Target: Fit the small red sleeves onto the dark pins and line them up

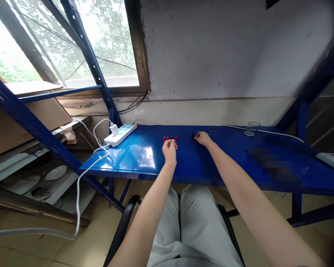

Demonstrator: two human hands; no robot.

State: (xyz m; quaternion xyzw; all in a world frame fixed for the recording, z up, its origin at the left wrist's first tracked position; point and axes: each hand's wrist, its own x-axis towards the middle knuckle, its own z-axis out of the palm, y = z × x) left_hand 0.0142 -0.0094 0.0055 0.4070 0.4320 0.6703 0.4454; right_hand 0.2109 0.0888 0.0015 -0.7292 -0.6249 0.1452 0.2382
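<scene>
head shows left hand by red cylinders (right hand, black one)

Makeshift workroom or storeroom by look; exact kind uncertain. Blue metal bench, built like storage racking; perforated blue upright at bench's back left corner. Behind bench: scuffed wall, brown-framed window to back left, loose cables below its corner. On bench: power strip. Left of bench: cardboard box, low shelves bearing dishes. Below bench: tiled floor.
</scene>
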